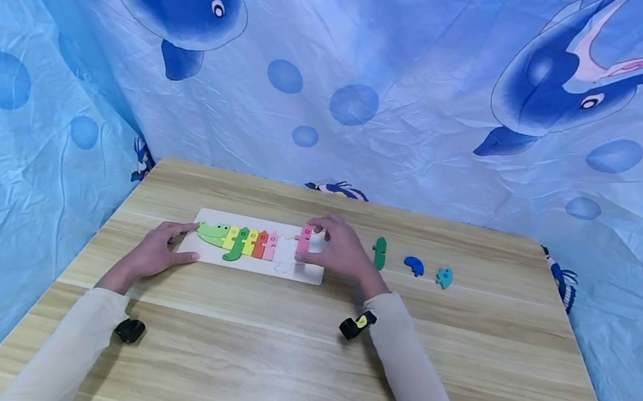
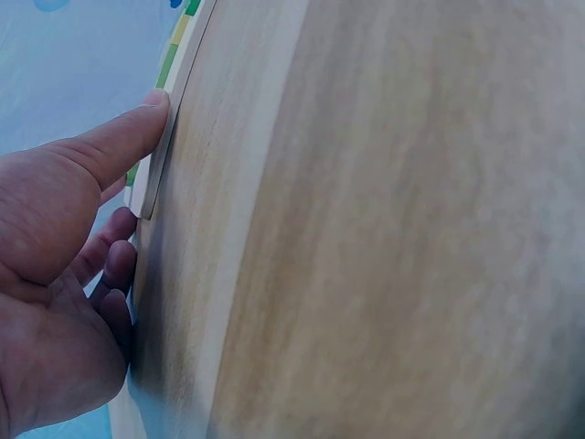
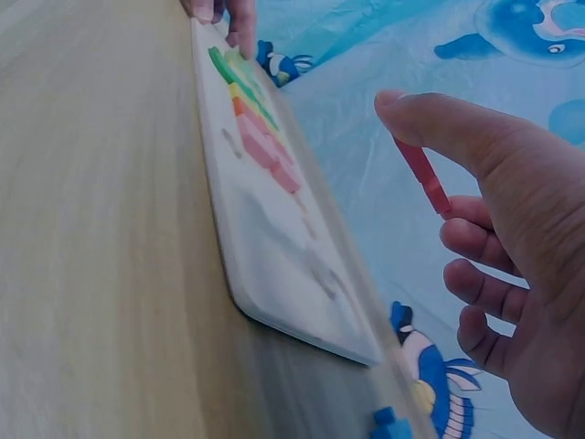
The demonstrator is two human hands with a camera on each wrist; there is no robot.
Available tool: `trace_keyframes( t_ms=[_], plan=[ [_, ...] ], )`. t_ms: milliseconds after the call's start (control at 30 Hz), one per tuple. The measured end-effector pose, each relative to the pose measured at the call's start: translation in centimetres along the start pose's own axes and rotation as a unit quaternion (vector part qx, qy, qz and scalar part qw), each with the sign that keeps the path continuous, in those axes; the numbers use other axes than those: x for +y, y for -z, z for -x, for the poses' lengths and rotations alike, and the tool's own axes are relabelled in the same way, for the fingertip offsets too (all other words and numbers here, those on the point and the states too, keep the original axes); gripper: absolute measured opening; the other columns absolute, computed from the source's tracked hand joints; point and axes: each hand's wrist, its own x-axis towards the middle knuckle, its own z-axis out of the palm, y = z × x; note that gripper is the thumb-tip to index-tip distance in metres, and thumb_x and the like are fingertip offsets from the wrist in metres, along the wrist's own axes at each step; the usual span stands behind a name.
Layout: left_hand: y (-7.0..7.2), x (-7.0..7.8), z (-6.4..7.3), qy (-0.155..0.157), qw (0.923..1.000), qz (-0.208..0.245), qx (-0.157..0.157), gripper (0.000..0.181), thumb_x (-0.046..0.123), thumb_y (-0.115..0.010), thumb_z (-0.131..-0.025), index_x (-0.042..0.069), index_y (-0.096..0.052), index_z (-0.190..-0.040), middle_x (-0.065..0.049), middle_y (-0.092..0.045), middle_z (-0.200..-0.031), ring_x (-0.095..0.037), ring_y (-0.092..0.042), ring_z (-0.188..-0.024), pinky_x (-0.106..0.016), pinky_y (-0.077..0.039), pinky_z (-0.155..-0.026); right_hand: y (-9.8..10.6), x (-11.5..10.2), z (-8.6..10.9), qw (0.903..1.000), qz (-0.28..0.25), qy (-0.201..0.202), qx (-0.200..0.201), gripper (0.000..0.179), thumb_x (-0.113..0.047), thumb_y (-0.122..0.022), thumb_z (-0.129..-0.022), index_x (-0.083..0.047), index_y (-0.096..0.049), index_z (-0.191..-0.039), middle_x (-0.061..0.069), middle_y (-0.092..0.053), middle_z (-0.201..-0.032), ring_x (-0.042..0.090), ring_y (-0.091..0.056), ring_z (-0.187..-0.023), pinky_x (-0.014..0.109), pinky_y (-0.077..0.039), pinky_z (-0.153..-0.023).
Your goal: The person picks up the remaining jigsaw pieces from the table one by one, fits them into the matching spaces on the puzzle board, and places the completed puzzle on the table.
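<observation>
A white puzzle board (image 1: 304, 272) lies on the table, with a light-green crocodile head (image 1: 212, 233) at its left end. Yellow, green, orange-red and pink body pieces (image 1: 253, 243) sit in a row beside the head. My left hand (image 1: 159, 251) rests on the board's left end, index finger and thumb spread; in the left wrist view the thumb (image 2: 137, 137) lies along its edge. Above the board's right part, my right hand (image 1: 341, 252) pinches a pink puzzle piece (image 1: 304, 239) between thumb and fingers. That piece (image 3: 422, 174) stands apart from the board in the right wrist view.
Right of the board lie three loose pieces: a green one (image 1: 380, 254), a blue one (image 1: 414, 265) and a teal one (image 1: 444, 277). The wooden table (image 1: 248, 356) ends at a blue dolphin-print cloth (image 1: 414, 166) behind and at the sides.
</observation>
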Motion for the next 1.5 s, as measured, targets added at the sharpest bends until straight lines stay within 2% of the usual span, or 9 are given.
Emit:
trace_keyframes(
  t_ms=[600,900,1100,1333,1500],
  plan=[
    [0.0,0.1,0.1,0.005,1.0,0.003,-0.003,0.078,0.033,-0.075,-0.094,0.003,-0.038,-0.156,-0.033,-0.03,-0.155,-0.054,-0.035,-0.138,-0.068,-0.03,-0.112,-3.5,0.3,-2.0,0.9996,0.011,-0.015,-0.023,0.08,-0.057,-0.087,-0.075,-0.017,-0.063,-0.14,-0.003,-0.06,-0.112,0.013,-0.053,-0.093,0.028,-0.051,-0.078],
    [-0.1,0.2,0.0,0.004,1.0,-0.003,-0.001,0.078,0.032,-0.076,-0.094,0.003,-0.038,-0.156,-0.033,-0.031,-0.154,-0.054,-0.036,-0.137,-0.068,-0.03,-0.112,-4.4,0.4,-2.3,0.9991,0.017,-0.028,-0.027,0.079,-0.057,-0.087,-0.074,-0.018,-0.063,-0.139,-0.004,-0.059,-0.113,0.013,-0.054,-0.095,0.028,-0.051,-0.082],
    [-0.2,0.0,0.0,0.008,1.0,-0.004,0.001,0.078,0.032,-0.076,-0.094,0.003,-0.039,-0.156,-0.033,-0.031,-0.155,-0.054,-0.036,-0.138,-0.068,-0.03,-0.112,-4.8,0.5,-2.5,0.9991,0.013,-0.024,-0.034,0.078,-0.054,-0.087,-0.076,-0.018,-0.063,-0.14,-0.003,-0.058,-0.113,0.013,-0.054,-0.095,0.028,-0.051,-0.082],
    [-0.2,0.1,-0.1,0.006,1.0,-0.005,0.003,0.078,0.032,-0.076,-0.094,0.003,-0.039,-0.156,-0.034,-0.032,-0.154,-0.054,-0.036,-0.137,-0.068,-0.03,-0.112,-5.1,0.3,-2.6,0.9989,0.004,-0.024,-0.04,0.076,-0.052,-0.088,-0.076,-0.017,-0.063,-0.139,-0.002,-0.059,-0.118,0.014,-0.055,-0.1,0.031,-0.052,-0.09],
    [-0.2,0.0,0.0,0.005,1.0,-0.003,0.004,0.078,0.032,-0.076,-0.094,0.004,-0.039,-0.156,-0.034,-0.032,-0.154,-0.054,-0.036,-0.137,-0.068,-0.03,-0.112,-5.3,0.2,-2.6,0.9989,0.006,-0.022,-0.04,0.076,-0.052,-0.088,-0.076,-0.017,-0.064,-0.138,-0.002,-0.06,-0.117,0.013,-0.055,-0.1,0.032,-0.052,-0.09]
  ],
)
